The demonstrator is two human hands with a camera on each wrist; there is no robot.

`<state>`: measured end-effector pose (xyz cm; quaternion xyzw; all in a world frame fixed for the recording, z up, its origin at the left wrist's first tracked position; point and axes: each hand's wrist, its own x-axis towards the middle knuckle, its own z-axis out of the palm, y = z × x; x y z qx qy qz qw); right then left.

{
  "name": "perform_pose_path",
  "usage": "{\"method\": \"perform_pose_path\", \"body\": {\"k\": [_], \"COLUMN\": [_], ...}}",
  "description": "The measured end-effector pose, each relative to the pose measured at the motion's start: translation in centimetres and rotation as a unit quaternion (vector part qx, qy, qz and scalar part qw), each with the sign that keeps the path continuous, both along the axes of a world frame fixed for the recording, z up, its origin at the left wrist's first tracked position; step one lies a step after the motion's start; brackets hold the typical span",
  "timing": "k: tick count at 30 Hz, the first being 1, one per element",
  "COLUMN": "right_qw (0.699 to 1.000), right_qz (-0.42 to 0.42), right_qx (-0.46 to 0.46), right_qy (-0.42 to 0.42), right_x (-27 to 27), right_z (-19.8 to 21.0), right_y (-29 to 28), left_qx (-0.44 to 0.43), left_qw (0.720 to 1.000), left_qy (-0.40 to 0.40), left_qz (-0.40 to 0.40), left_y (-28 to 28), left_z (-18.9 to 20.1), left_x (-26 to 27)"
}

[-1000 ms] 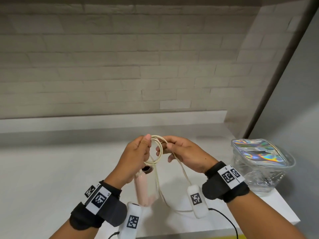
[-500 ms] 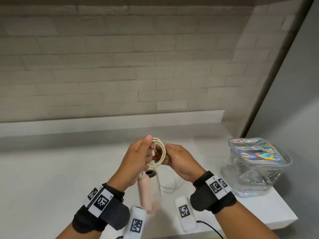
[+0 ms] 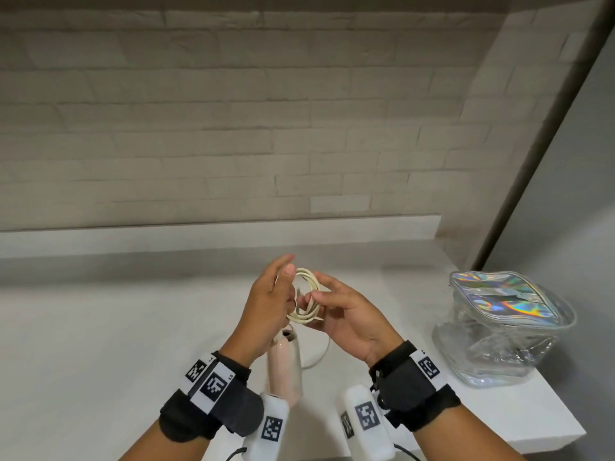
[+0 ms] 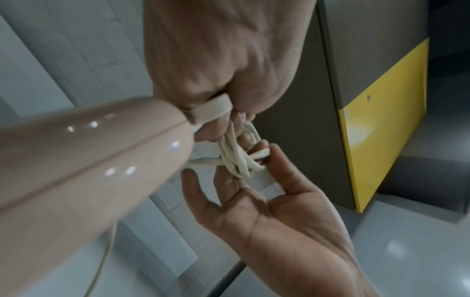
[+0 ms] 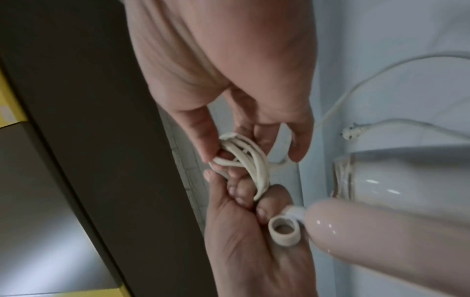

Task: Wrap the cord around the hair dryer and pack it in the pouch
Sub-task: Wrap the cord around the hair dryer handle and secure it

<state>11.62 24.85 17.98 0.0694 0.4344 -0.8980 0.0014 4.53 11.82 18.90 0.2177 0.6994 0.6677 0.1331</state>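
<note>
We see the left hand [image 3: 266, 307] gripping the coiled cream cord [image 3: 307, 299], the pink hair dryer [image 3: 284, 371] hanging below it above the desk [image 3: 100, 344]. The right hand [image 3: 346, 314] pinches the coil, it seems, between thumb and fingertips. The iridescent pouch [image 3: 499, 327] stands on the desk, well right.

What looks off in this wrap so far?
The cord is coiled into a loose loop held between the left hand and right hand, not around the hair dryer, which dangles below. The pouch looks undisturbed.
</note>
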Motion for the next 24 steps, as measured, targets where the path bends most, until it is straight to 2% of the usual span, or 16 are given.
{"method": "perform_pose_path", "body": {"k": [2,4,5,6,8,10,12,14,15,16,17,19,20,22,24], "right_qw": [1.000,0.989,0.966,0.928,0.854,0.818,0.790,0.749,0.744,0.765,0.815,0.935,0.970,0.992,0.989], "right_qz": [0.005,-0.034,-0.070,-0.106,-0.146,-0.159,-0.182,-0.210,-0.206,-0.189,-0.161,-0.071,-0.038,-0.030,-0.027], "right_qx": [0.011,0.146,0.250,0.356,0.499,0.552,0.585,0.628,0.635,0.614,0.556,0.346,0.238,0.104,0.044], "right_qy": [0.020,0.007,-0.006,-0.013,0.006,0.024,0.001,-0.033,-0.042,-0.042,-0.039,-0.024,-0.023,-0.068,-0.139], "right_x": [0.3,0.2,0.1,0.0,0.1,0.2,0.4,0.8,1.0,1.2,1.5,2.0,2.3,2.4,2.2], "right_z": [0.2,0.3,0.2,-0.1,-0.5,-0.7,-0.5,-0.1,0.2,0.4,0.6,1.2,1.4,1.5,1.3], "right_y": [-0.5,-1.0,-1.1,-1.3,-1.6,-1.6,-1.4,-1.1,-1.1,-1.1,-1.2,-1.7,-2.0,-2.0,-1.7], "left_qx": [-0.030,-0.054,-0.060,-0.065,-0.067,-0.064,-0.091,-0.107,-0.108,-0.104,-0.093,-0.059,-0.049,-0.044,-0.032], "left_qw": [0.997,0.992,0.991,0.990,0.990,0.991,0.985,0.980,0.979,0.979,0.980,0.984,0.986,0.987,0.988], "left_qy": [0.077,0.111,0.112,0.115,0.111,0.102,0.131,0.154,0.159,0.160,0.152,0.127,0.121,0.128,0.127], "left_qz": [0.002,0.018,0.028,0.038,0.052,0.053,0.064,0.070,0.071,0.077,0.090,0.110,0.106,0.090,0.081], "left_y": [0.2,0.4,0.5,0.5,0.5,0.5,0.1,-0.1,-0.2,-0.3,-0.5,-1.0,-1.2,-1.4,-1.4], "left_z": [-0.4,-1.1,-1.5,-1.8,-2.3,-2.4,-2.5,-2.8,-2.9,-3.0,-3.1,-3.0,-2.9,-2.7,-2.5], "left_x": [-0.1,-0.1,-0.2,-0.3,-0.5,-0.8,-0.9,-0.9,-0.9,-1.0,-1.3,-2.3,-2.5,-2.6,-2.6]}}
